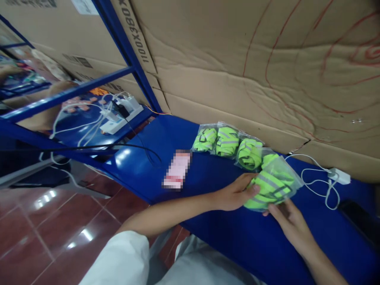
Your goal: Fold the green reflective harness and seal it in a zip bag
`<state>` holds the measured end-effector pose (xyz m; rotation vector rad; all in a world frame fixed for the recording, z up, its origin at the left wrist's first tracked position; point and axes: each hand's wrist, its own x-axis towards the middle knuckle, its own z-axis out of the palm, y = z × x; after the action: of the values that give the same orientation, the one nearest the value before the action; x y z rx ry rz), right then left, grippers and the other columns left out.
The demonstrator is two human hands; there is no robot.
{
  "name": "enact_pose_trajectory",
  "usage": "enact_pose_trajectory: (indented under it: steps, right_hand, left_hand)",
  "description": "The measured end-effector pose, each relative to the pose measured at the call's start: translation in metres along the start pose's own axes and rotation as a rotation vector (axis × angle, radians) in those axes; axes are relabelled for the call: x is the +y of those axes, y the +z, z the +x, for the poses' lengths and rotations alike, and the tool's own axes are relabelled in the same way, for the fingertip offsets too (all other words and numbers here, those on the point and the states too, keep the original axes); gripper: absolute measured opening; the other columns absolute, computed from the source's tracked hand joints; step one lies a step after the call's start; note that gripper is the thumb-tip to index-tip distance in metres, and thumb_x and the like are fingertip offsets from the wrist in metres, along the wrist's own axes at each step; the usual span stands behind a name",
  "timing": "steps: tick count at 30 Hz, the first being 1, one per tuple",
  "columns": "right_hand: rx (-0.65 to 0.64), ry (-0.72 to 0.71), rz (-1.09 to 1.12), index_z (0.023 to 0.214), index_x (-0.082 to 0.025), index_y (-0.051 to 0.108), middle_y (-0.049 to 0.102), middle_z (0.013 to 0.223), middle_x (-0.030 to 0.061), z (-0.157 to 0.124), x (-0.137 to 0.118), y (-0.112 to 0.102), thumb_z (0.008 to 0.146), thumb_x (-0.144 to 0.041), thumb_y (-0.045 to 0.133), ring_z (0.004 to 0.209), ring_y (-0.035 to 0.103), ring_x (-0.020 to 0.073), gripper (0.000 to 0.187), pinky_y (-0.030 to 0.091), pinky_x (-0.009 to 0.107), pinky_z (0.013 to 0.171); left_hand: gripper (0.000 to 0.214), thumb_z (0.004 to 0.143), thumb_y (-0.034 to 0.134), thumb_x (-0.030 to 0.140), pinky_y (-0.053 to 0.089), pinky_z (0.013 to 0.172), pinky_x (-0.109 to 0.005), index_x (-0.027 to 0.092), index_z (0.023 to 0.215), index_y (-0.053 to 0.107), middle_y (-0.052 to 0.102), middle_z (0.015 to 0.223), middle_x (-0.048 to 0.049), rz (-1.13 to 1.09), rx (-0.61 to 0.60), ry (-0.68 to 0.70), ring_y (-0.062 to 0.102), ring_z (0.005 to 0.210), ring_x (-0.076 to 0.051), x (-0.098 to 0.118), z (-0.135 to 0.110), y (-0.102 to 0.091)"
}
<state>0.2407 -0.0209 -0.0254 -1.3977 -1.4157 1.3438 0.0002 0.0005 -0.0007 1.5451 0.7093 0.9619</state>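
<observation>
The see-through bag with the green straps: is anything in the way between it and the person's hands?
Nothing visible is. The left hand grips one side of the bag, and the right hand holds its lower edge. The row of bags lies behind, not between.

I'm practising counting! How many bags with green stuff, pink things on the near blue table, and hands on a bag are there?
Green bags: at least 4 (3 lying, 1 held bag; a green patch behind it may be another)
Pink thing: 1, blurred
Hands: 2 (left hand, right hand)
Total: at least 7
</observation>
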Motion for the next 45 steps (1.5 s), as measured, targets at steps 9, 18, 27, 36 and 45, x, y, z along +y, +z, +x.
enact_pose_trajectory:
  steps: [9, 18, 27, 36, 45]
  right_hand:
    - [0.637, -0.093, 0.074, 0.107, -0.019, 0.074, 0.074, 0.1, 0.0061, 0.026, 0.008, -0.05, 0.082, -0.058, 0.078, 0.079, 0.067, 0.0196, 0.047, 0.057, 0.031, 0.07]
    - [0.667, -0.242, -0.31, 0.148, -0.019, 0.055, 0.06, 0.144, 0.0211, 0.043, 0.021, -0.087, 0.091, -0.056, 0.069, 0.129, 0.061, 0.0366, 0.069, 0.049, 0.048, 0.107]
    - [0.536, -0.586, -0.958, 0.148, -0.022, 0.051, 0.042, 0.158, 0.0206, 0.011, -0.006, -0.019, 0.102, -0.046, 0.055, 0.149, 0.039, 0.041, 0.053, 0.033, 0.062, 0.117]
    - [0.179, -0.711, -0.92, 0.145, -0.026, 0.051, 0.053, 0.146, 0.0148, 0.006, 0.006, -0.005, 0.104, -0.031, 0.057, 0.141, 0.047, 0.0326, 0.041, 0.038, 0.05, 0.113]
    - [0.129, -0.715, -0.883, 0.142, -0.028, 0.055, 0.056, 0.146, 0.0119, 0.005, 0.011, -0.002, 0.104, -0.03, 0.057, 0.138, 0.051, 0.0327, 0.038, 0.041, 0.051, 0.111]
  left_hand:
    - [0.058, 0.1, 0.056, 0.035, 0.022, 0.124, -0.064, 0.014, 0.153, 0.046, 0.034, 0.166, -0.0247, 1.224, 0.617, -0.232, 0.029, 0.156, -0.041, -0.005, 0.022, -0.091]
    - [0.046, 0.091, 0.058, 0.016, 0.051, 0.105, -0.039, 0.021, 0.137, 0.058, 0.07, 0.134, -0.0113, 1.091, 0.757, -0.304, 0.066, 0.123, -0.028, -0.008, 0.021, -0.133]
    - [0.038, 0.097, 0.036, 0.011, 0.053, 0.099, -0.034, 0.017, 0.125, 0.06, 0.073, 0.118, -0.0083, 1.026, 1.009, -0.068, 0.07, 0.108, -0.02, 0.006, 0.012, -0.141]
    - [0.05, 0.085, 0.072, 0.027, 0.041, 0.111, -0.066, 0.017, 0.133, 0.063, 0.056, 0.147, -0.0229, 1.285, 0.687, -0.18, 0.053, 0.135, -0.046, -0.02, 0.016, -0.133]
    - [0.045, 0.083, 0.048, -0.003, 0.046, 0.112, -0.048, 0.019, 0.117, 0.069, 0.064, 0.136, -0.0148, 1.31, 0.715, 0.093, 0.059, 0.129, -0.03, -0.009, 0.017, -0.127]
